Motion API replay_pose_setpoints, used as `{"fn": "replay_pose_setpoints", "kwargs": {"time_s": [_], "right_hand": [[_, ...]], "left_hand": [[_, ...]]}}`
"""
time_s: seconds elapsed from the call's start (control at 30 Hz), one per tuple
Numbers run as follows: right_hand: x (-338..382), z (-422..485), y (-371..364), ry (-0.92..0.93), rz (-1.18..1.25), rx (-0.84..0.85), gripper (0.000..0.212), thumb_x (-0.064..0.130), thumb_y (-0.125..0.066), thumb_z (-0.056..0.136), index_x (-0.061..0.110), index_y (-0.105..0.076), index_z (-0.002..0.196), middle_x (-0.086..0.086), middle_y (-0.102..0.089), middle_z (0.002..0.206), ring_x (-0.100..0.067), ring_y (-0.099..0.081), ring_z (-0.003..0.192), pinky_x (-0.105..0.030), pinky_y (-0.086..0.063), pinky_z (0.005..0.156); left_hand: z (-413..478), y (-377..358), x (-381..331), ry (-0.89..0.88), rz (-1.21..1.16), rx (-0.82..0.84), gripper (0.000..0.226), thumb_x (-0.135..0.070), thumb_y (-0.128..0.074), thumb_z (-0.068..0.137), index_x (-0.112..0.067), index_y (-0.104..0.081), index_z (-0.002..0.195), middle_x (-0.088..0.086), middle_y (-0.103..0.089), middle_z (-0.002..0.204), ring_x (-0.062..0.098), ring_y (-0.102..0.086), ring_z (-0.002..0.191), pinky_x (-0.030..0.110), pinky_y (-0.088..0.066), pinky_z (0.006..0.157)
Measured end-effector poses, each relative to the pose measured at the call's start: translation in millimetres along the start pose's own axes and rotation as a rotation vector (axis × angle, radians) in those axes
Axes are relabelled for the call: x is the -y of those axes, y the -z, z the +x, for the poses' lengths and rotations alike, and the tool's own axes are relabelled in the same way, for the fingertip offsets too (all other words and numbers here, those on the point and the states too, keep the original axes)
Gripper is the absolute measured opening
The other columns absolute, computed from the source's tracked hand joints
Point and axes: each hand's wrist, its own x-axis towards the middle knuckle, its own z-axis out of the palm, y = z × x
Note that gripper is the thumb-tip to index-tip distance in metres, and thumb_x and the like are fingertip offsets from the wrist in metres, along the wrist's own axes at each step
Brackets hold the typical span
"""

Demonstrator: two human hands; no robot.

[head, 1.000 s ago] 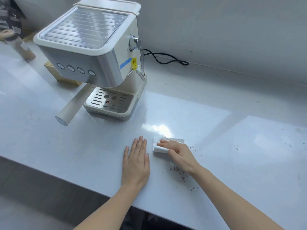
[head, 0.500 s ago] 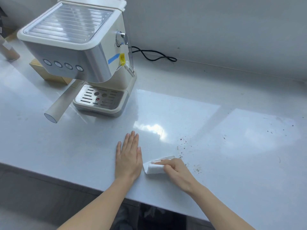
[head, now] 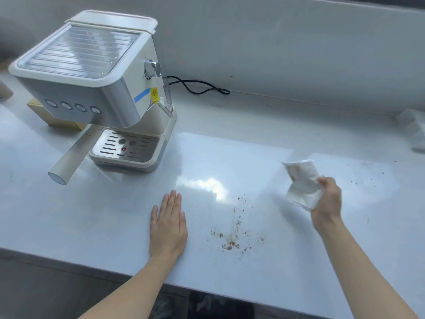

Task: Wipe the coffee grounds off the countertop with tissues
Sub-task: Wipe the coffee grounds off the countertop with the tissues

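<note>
Brown coffee grounds (head: 232,236) lie scattered on the pale countertop (head: 230,153) near its front edge. A few finer specks (head: 368,178) dot the surface further right. My left hand (head: 169,223) rests flat on the counter, palm down, just left of the grounds. My right hand (head: 327,198) is lifted above the counter to the right of them. It grips a crumpled white tissue (head: 302,183) with a brown stain near its top.
A white and silver espresso machine (head: 96,88) stands at the back left, its portafilter handle (head: 69,162) sticking out toward the front. A black cord (head: 197,86) lies behind it. More crumpled tissue (head: 414,130) sits at the far right edge. A yellow box (head: 55,116) is behind the machine.
My right hand has lifted the tissue off the counter and swung it up and to the right, uncovering the grounds. My left hand stays flat in place.
</note>
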Motion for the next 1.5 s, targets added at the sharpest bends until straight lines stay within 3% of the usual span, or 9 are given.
{"fn": "replay_pose_setpoints", "kwargs": {"time_s": [0.13, 0.27, 0.43, 0.63, 0.87, 1.07, 1.33, 1.43, 1.5], "right_hand": [[3, 22, 49, 0.109, -0.095, -0.146, 0.011, 0.027, -0.045, 0.071, 0.023, -0.046, 0.061, 0.017, -0.047, 0.046, -0.002, -0.043, 0.045, -0.024, -0.03, 0.049], [-17, 35, 73, 0.095, -0.234, -0.237, 0.014, 0.029, -0.044, 0.072, 0.021, -0.044, 0.061, 0.002, -0.042, 0.062, -0.015, -0.038, 0.06, -0.031, -0.027, 0.056], [-47, 33, 43, 0.152, -0.497, -0.027, 0.023, 0.03, -0.039, 0.072, 0.015, -0.057, 0.076, -0.006, -0.043, 0.074, -0.019, -0.036, 0.073, -0.035, -0.021, 0.057], [-51, 16, -34, 0.223, -0.626, 0.29, 0.056, 0.034, -0.036, 0.075, 0.012, -0.065, 0.118, 0.001, -0.056, 0.101, -0.017, -0.047, 0.079, -0.016, -0.032, 0.054], [-74, -39, -74, 0.263, -0.652, 0.7, 0.052, 0.033, -0.038, 0.078, 0.01, -0.066, 0.116, 0.01, -0.059, 0.106, -0.003, -0.045, 0.073, -0.012, -0.036, 0.057], [-86, -71, -57, 0.256, -0.661, 0.822, 0.047, 0.029, -0.04, 0.079, 0.019, -0.069, 0.113, 0.027, -0.059, 0.104, 0.02, -0.049, 0.091, -0.004, -0.039, 0.069], [-105, -115, -19, 0.246, -0.673, 0.919, 0.041, 0.023, -0.042, 0.082, 0.031, -0.069, 0.112, 0.014, -0.063, 0.124, 0.008, -0.05, 0.119, -0.012, -0.035, 0.101], [-108, -124, -13, 0.201, -0.636, 0.888, 0.041, 0.023, -0.042, 0.083, 0.03, -0.07, 0.111, 0.018, -0.064, 0.12, 0.008, -0.051, 0.115, -0.01, -0.036, 0.097], [-106, -127, -15, 0.155, -0.555, 0.842, 0.037, 0.026, -0.04, 0.082, 0.031, -0.074, 0.095, 0.021, -0.069, 0.096, 0.003, -0.059, 0.091, -0.015, -0.04, 0.079]], "left_hand": [[0, 1, -1, -0.002, 0.004, 0.004, 0.052, -0.023, -0.024, 0.099, -0.019, -0.013, 0.15, -0.007, -0.009, 0.159, 0.007, 0.0, 0.146, 0.034, 0.004, 0.12], [0, 1, -2, 0.002, 0.001, 0.008, 0.052, -0.022, -0.025, 0.1, -0.019, -0.013, 0.15, -0.008, -0.008, 0.159, 0.007, 0.0, 0.146, 0.034, 0.003, 0.12], [0, 2, -3, 0.005, 0.006, 0.005, 0.053, -0.023, -0.024, 0.099, -0.02, -0.011, 0.15, -0.008, -0.007, 0.159, 0.006, 0.002, 0.146, 0.032, 0.006, 0.119], [0, 1, -1, 0.005, 0.007, 0.007, 0.052, -0.024, -0.023, 0.099, -0.02, -0.01, 0.15, -0.009, -0.006, 0.159, 0.005, 0.003, 0.146, 0.033, 0.006, 0.119], [0, 1, -1, 0.006, 0.0, 0.01, 0.052, -0.025, -0.023, 0.1, -0.02, -0.009, 0.15, -0.009, -0.005, 0.159, 0.005, 0.004, 0.145, 0.033, 0.005, 0.119], [0, 2, -1, 0.002, 0.012, 0.012, 0.052, -0.026, -0.02, 0.1, -0.021, -0.009, 0.15, -0.009, -0.005, 0.159, 0.005, 0.004, 0.145, 0.032, 0.007, 0.119], [1, 2, -1, 0.001, 0.003, 0.004, 0.051, -0.023, -0.024, 0.099, -0.018, -0.017, 0.15, -0.005, -0.013, 0.159, 0.009, -0.004, 0.147, 0.034, 0.002, 0.119], [0, 2, -2, 0.002, 0.001, 0.006, 0.051, -0.023, -0.024, 0.1, -0.018, -0.017, 0.15, -0.005, -0.013, 0.159, 0.01, -0.005, 0.147, 0.035, 0.002, 0.119], [0, 2, -1, 0.002, 0.002, 0.007, 0.051, -0.023, -0.024, 0.1, -0.018, -0.017, 0.15, -0.005, -0.013, 0.159, 0.009, -0.004, 0.147, 0.035, 0.001, 0.12]]}}
